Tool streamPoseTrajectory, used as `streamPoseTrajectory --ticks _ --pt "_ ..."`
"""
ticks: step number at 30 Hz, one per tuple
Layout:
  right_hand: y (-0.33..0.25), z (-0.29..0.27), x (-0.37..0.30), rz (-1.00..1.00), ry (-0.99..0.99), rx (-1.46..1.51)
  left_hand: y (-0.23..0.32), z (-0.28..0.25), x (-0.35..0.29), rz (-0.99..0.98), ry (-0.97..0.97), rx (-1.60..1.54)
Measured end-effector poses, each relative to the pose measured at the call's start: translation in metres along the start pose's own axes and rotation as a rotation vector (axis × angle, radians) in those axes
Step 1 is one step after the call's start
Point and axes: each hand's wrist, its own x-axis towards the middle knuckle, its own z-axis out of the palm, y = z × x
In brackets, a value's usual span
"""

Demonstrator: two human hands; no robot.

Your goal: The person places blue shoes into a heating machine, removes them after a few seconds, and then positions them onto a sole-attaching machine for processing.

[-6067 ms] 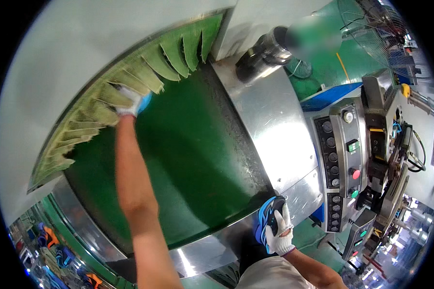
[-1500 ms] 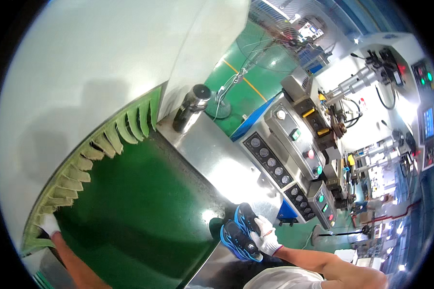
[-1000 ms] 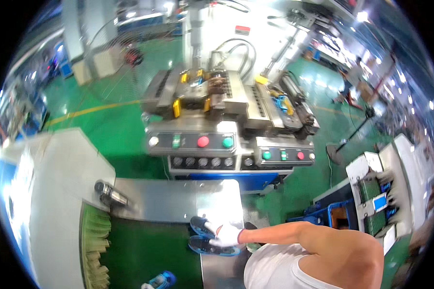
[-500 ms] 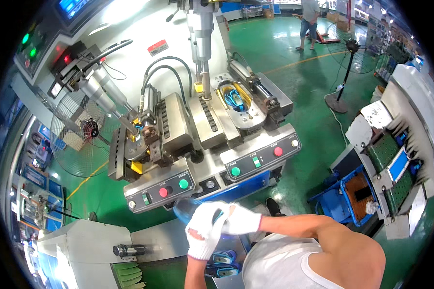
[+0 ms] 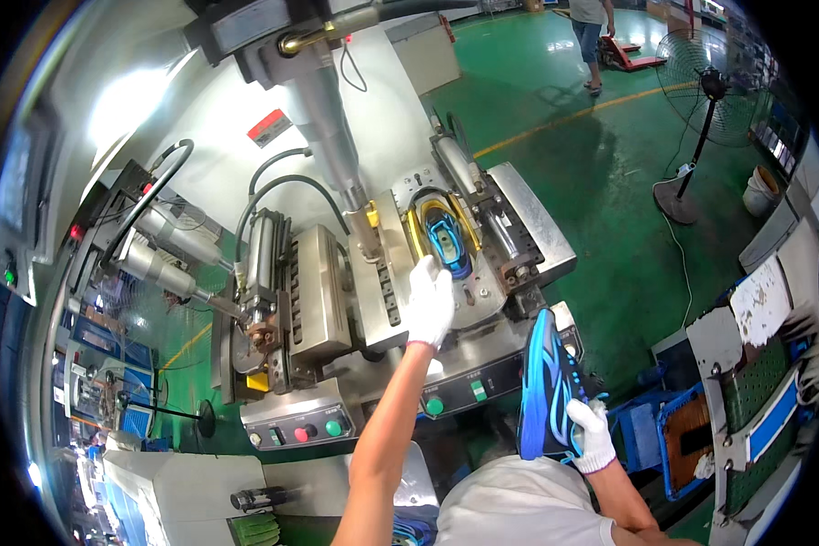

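In my right hand (image 5: 593, 439) is a sneaker (image 5: 544, 389) with a blue-to-purple sole and a dark upper. It stands toe up at the front right of the machine, and my gloved fingers close on its lower right part. My left hand (image 5: 429, 302), also in a white glove, reaches forward over the machine with its fingers stretched out. Its fingertips are beside the heel end of a second blue sneaker (image 5: 446, 241), which sits between yellow-edged pads (image 5: 413, 235) in the right station. Whether they touch it I cannot tell.
A metal press rod (image 5: 359, 218) comes down left of the seated sneaker. Along the machine's front runs a control panel (image 5: 305, 426) with coloured buttons. More sneakers (image 5: 413, 530) lie low by my body. A rack (image 5: 764, 400) stands right, a floor fan (image 5: 701, 118) farther back.
My hands were together at the front with a sneaker; now they are apart. The right has carried the sneaker rightward, while the left has reached forward to the right station. The view has shifted.
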Motion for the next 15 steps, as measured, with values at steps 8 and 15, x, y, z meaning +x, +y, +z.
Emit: streamPoseTrajectory --ticks 8,15 --pt "-0.039 0.000 0.000 -0.167 0.182 -0.035 -0.087 0.102 0.134 -0.249 0.087 0.425" --pt "-0.018 -0.015 0.041 -0.146 0.207 -0.221 -0.100 0.080 0.157 -0.226 0.146 0.369"
